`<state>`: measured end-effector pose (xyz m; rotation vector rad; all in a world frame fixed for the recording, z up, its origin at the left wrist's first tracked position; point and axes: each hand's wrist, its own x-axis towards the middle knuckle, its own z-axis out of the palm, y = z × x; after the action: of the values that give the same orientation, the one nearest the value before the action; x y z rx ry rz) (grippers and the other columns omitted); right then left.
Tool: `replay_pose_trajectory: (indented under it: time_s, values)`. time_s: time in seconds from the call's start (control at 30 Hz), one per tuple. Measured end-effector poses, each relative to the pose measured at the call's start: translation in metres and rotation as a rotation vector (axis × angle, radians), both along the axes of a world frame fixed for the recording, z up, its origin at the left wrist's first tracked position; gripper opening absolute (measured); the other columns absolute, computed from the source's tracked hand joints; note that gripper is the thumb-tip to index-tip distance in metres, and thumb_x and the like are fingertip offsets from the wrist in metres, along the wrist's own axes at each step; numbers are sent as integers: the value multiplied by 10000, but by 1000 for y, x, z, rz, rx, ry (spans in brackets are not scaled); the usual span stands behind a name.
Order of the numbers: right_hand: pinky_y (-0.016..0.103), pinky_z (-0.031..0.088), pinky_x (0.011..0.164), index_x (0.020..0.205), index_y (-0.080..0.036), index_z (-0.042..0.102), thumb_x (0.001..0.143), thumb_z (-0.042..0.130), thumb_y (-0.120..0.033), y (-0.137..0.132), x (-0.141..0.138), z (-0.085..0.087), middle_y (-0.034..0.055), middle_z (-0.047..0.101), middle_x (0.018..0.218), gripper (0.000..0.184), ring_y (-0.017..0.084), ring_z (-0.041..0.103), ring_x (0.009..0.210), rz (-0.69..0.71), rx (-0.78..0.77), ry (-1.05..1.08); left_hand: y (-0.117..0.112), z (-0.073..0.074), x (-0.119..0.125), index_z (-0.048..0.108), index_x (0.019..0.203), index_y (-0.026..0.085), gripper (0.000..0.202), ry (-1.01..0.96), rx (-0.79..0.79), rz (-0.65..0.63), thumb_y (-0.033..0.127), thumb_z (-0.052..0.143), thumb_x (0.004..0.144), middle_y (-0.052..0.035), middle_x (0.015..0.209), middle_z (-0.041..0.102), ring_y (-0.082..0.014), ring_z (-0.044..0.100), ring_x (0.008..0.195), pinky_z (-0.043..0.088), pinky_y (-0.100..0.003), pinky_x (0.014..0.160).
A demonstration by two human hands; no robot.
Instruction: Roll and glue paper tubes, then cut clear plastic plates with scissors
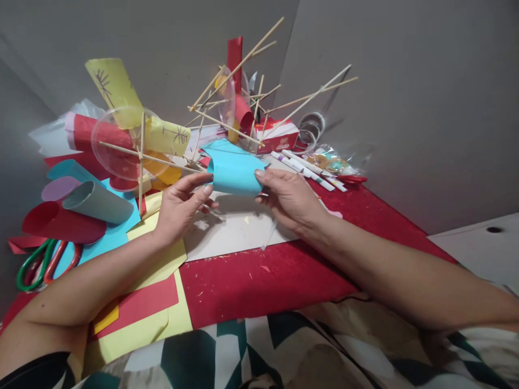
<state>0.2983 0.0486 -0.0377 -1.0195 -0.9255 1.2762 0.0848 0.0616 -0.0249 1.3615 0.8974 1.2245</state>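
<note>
You seem to be shaping the curled blue paper (238,174), above the white board (227,240). Right grip (291,199) pinches one end; left grip (180,206) at the other, pinch unclear. Next move likely calls for steady edges.

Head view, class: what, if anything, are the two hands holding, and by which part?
Curled blue paper: the right hand pinches its right edge, while the left hand holds its left edge.
</note>
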Motion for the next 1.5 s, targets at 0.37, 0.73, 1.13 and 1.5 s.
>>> replay_pose_trajectory:
  time_s: [0.37, 0.73, 1.13, 1.5]
  values:
    - [224, 509, 502, 842, -210, 659, 669, 869, -379, 2, 1, -3, 31, 680, 869, 321, 139, 625, 740, 164, -234, 97, -8, 4, -2, 776, 808, 199, 173, 180, 209, 60, 366, 819, 787, -1, 638, 702, -136, 657, 532, 524, -240, 529]
    - [355, 594, 887, 1256, -312, 655, 893, 698, -263, -11, 8, -2, 49, 681, 1236, 369, 206, 651, 1160, -58, 686, -615, -17, 22, -19, 757, 972, 170, 158, 957, 975, -42, 226, 615, 932, -38, 761, 735, -117, 575, 547, 416, -237, 542]
    - [416, 518, 1021, 843, -247, 754, 887, 746, -288, -12, 13, 7, 46, 732, 1207, 61, 209, 673, 1117, 207, 655, -555, 2, 24, -16, 669, 1271, 234, 377, 386, 597, -52, 349, 715, 915, -88, 1204, 727, -85, 619, 592, 515, -217, 510]
    - [349, 570, 804, 853, -240, 702, 668, 911, -356, 2, 11, 6, -24, 707, 883, 302, 154, 619, 842, 79, -38, 293, 14, -13, -16, 582, 1391, 256, 499, 356, 734, -3, 256, 695, 905, -107, 1339, 684, -214, 707, 1084, 616, -342, 904]
